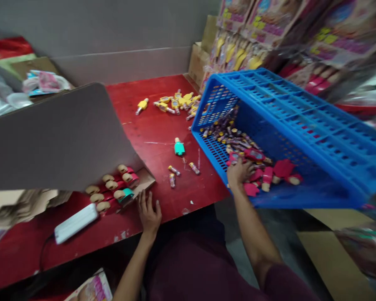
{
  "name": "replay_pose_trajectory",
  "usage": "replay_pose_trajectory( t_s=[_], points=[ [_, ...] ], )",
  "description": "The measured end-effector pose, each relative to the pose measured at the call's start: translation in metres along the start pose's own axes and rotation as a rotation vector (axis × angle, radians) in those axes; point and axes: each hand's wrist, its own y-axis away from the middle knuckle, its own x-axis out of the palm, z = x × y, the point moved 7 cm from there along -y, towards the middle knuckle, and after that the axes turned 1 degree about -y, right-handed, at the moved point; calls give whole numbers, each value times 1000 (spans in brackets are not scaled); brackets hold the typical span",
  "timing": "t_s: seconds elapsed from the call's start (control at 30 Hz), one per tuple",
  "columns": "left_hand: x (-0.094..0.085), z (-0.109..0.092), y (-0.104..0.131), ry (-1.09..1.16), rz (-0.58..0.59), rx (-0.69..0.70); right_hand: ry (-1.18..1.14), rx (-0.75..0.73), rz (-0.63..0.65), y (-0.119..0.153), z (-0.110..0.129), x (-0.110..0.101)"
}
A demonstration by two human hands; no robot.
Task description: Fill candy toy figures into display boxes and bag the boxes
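My left hand (149,213) rests at the front of the red table, fingers spread, beside the low edge of a cardboard box (146,182). Near its fingertips lies a green toy piece with a beige round end (124,195), grouped with several pink-red pieces (108,196). My right hand (240,171) reaches into a tipped blue plastic crate (288,108). Its fingers are extended over pink toy pieces (267,175), touching some; whether any is gripped I cannot see. Small dark tubes with yellow ends (235,138) lie deeper in the crate.
On the red table (156,152) lie a green piece (179,147), several small tubes (194,168) and a pile of yellow pieces (175,102). A white power strip (76,223) sits at left, by stacked cardboard (28,205). Packaged toys (235,50) hang at right.
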Motion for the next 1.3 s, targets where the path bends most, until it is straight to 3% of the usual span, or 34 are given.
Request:
replay_pose_trajectory(
  t_s=[0.07,0.13,0.23,0.3,0.4,0.5,0.6,0.7,0.8,0.87,0.93,1.17,1.3],
  points=[
    [-8,-2,5,143,5,-136,-100,-112,-64,10,8,-7],
    [-9,-7,10,397,55,-382,-297,-332,-47,35,27,-13],
    [10,-32,16,1025,204,-828,-624,-702,254,107,68,-16],
    [20,-53,13,1389,240,-1049,-752,-894,489,167,90,-21],
    [15,-61,5,1573,155,-1225,-842,-1066,713,232,108,-33],
    [-6,-52,-1,1545,35,-1222,-961,-936,761,242,110,-37],
    [-30,-46,-10,1501,-6,-1129,-1117,-559,786,226,104,-33],
    [-48,-48,-20,1419,-19,-1041,-1182,-247,946,226,104,-28],
    [-57,-50,-27,1343,-66,-1020,-1230,-94,1168,237,111,-28],
    [-58,-52,-29,1329,-70,-1012,-1255,-76,1288,245,113,-28],
    [-57,-55,-29,1340,-48,-999,-1266,-109,1314,247,113,-29],
    [-54,-64,-23,1359,-90,-1063,-1292,-264,1177,246,105,-32],
    [-55,-70,-24,1364,-100,-1057,-1298,-444,1046,246,102,-37]
  ],
)
